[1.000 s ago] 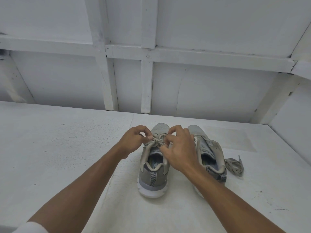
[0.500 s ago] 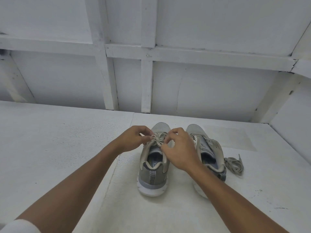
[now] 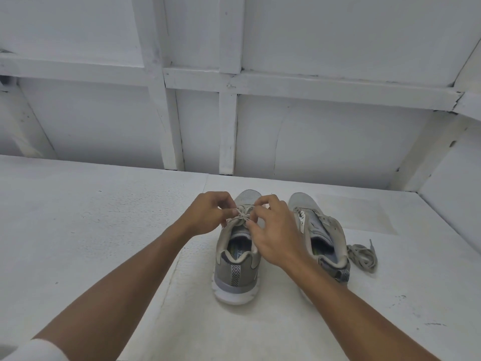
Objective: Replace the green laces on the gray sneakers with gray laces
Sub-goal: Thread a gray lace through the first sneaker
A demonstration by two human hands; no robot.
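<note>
at the middle of a white tabletop (image 3: 91, 230), the lace (image 3: 243, 217) on the left sneaker (image 3: 237, 267) is drawn into a small knot over the tongue, just ahead of the shoe's opening, its thin strands crossing between two hands. the left hand (image 3: 208, 214) pinches a strand between thumb and curled fingers on the knot's left; the right hand (image 3: 277, 237) pinches another on its right, fingertips bent inward, so both are clamped on the lace and nearly touching. the paired grip looks meant to pull the ends evenly, and the heel faces the person, likely so the knot sits within easy reach of both arms. the lace reads pale gray-beige against the gray upper; whether it is the old lace or the replacement cannot be told in this light. the sneaker stands upright on its white sole, a chevron-striped tab at the heel. just beside it stands the right sneaker (image 3: 320, 230), tongue slack, its lacing too unclear to call. a loose lace (image 3: 363, 256) lies heaped on the tabletop next to that shoe's heel, apparently set aside within reach. a white panelled wall (image 3: 312, 139) rises behind.
</note>
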